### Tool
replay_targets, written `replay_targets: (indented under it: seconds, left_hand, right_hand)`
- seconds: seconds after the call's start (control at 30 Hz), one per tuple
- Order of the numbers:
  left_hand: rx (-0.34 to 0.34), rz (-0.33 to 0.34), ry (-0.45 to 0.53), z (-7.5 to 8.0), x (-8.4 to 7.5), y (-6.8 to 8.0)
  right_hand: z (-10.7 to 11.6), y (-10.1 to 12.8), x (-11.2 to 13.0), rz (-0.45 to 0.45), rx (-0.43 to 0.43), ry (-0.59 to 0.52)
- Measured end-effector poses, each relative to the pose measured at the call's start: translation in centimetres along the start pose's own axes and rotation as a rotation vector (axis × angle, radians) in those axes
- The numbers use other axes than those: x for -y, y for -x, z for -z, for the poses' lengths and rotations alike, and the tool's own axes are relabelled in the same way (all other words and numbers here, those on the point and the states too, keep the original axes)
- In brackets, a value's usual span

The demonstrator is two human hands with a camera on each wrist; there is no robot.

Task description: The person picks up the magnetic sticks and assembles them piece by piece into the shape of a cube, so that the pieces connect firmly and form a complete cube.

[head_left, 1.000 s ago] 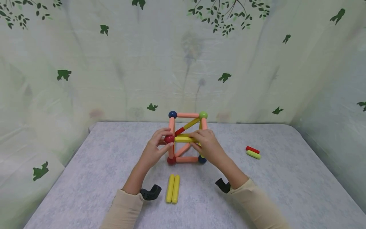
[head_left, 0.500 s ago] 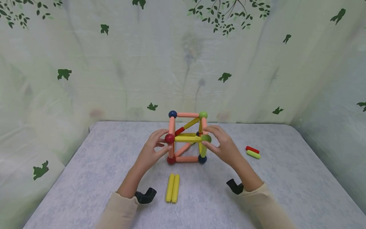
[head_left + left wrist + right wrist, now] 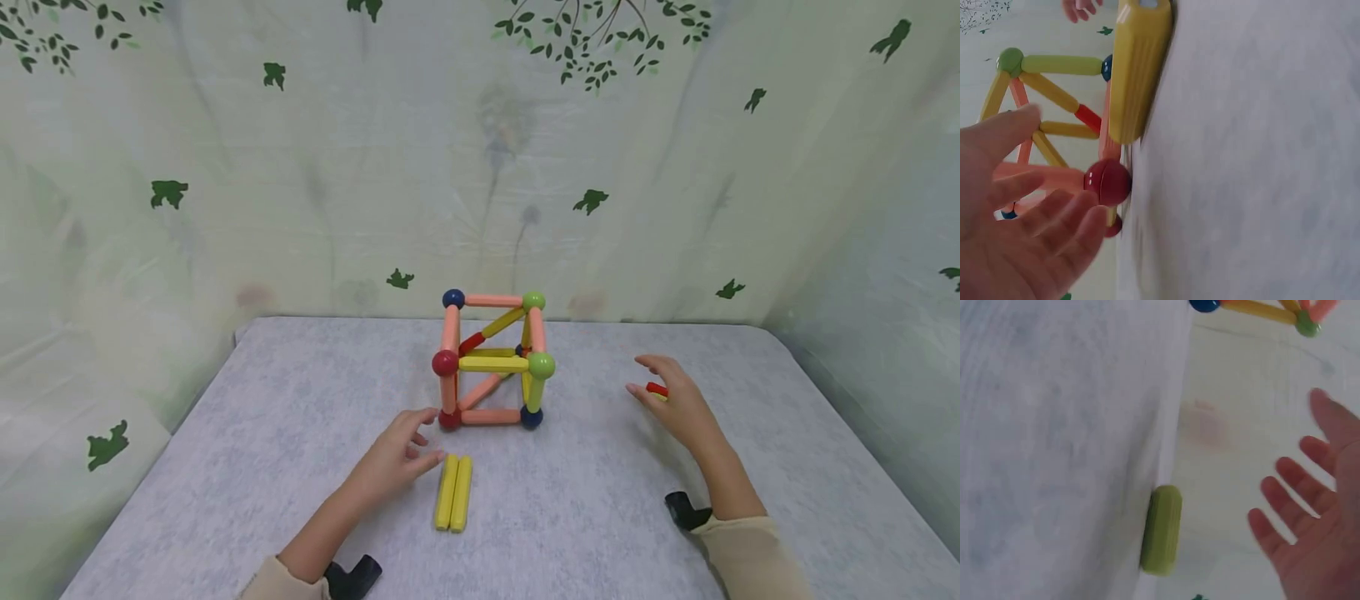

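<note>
A cube-like frame of magnetic rods and balls stands mid-table, with a yellow top front rod point(image 3: 493, 364) between a red ball point(image 3: 445, 363) and a green ball point(image 3: 541, 365). Pink, yellow and red rods make up its other sides and diagonals. Two yellow rods point(image 3: 453, 493) lie side by side in front of it. My left hand point(image 3: 393, 458) hovers just left of them, fingers spread and holding nothing, as the left wrist view confirms. My right hand point(image 3: 678, 408) is above the short red rod point(image 3: 657, 389) and the short green rod point(image 3: 1161, 530), partly hiding both, and holds nothing.
The grey cloth-covered table point(image 3: 600, 517) ends at a back edge against a pale curtain point(image 3: 420, 167) printed with leaves. Another curtain side point(image 3: 885, 250) hangs at the right. Black wrist mounts point(image 3: 352, 577) stick out from both wrists.
Both hands have let go of the frame's top front balls. The left came down toward the two yellow rods; the right moved right to the short rods. The frame stays standing.
</note>
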State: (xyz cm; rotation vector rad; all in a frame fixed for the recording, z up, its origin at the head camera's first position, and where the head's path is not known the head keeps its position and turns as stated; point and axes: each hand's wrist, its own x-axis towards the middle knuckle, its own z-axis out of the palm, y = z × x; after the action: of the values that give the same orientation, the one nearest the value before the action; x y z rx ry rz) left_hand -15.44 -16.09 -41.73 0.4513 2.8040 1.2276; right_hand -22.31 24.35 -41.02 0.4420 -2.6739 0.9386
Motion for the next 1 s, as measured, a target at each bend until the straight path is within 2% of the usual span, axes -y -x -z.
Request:
replay_targets:
  seconds: [0.2,0.27,0.37,0.53,0.73,0.8,1.0]
  left_hand:
    - [0.277,0.059,-0.052,-0.9,0.1,0.3]
    - [0.338,0.066,-0.075,-1.1,0.0,0.3]
    - [0.367,0.042,-0.117,-1.3,-0.1,0.5]
    - [0.344,0.053,-0.113,-1.3,-0.5,0.7]
    - [0.294,0.106,-0.002,-0.6,-0.6,0.7]
    - [0.245,0.099,0.024,-0.3,-0.7,0.7]
    - [-0.006,-0.010,0.094,0.1,-1.2,0.6]
  right_hand:
    - [0.4,0.2,-2.4,-0.143,0.146,0.033]
    - [0.5,0.4,-3.0,-0.163,0.183,0.048]
    - [0.5,0.5,-3.5,-0.181,0.203,0.068]
    - [0.3,0.7,-4.0,-0.189,0.186,0.103]
    - [0.2,0.8,-4.1,-0.212,0.221,0.116]
    - [0.2,0.9,-3.7,-0.204,0.227,0.105]
    - [0.4,0.4,-1.4,-0.099,0.201,0.036]
